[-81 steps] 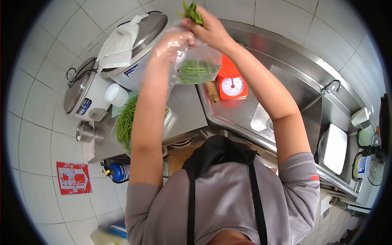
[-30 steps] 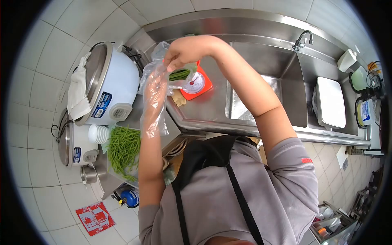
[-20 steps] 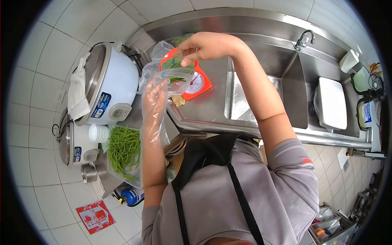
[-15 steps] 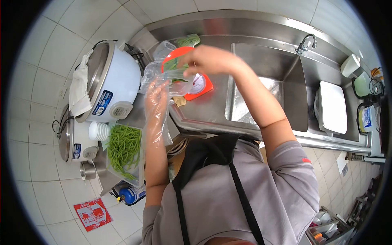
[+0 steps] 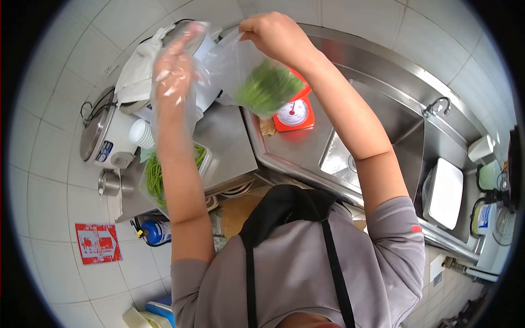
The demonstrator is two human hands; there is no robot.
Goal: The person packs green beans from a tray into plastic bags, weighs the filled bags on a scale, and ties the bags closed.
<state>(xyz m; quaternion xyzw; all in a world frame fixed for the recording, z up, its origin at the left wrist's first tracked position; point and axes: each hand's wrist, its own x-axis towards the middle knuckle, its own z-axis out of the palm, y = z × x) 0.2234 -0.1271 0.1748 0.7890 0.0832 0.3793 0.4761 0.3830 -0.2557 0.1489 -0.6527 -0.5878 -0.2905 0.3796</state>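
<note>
Steel counter (image 5: 227, 142) below. Right hand (image 5: 278, 36) pinches bag of greens (image 5: 262, 82), presumably soft and light, best held by rim; left hand (image 5: 175, 74): grip indeterminate.

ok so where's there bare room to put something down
Bare steel shows on the counter between the bean tub and the sink unit's raised rim; a smaller patch lies between the red scale and sink basin. Farther left is crowded, with cookers and cups packed close.

i work in a kitchen, apparently commercial: white-tiled walls (image 5: 46, 188), a steel sink (image 5: 395, 123) and tap (image 5: 439, 105), a red dial scale (image 5: 295, 119), lidded cookers (image 5: 116, 131), and green beans (image 5: 155, 176) in a container (image 5: 206, 164) on a metal worktop (image 5: 232, 145).
</note>
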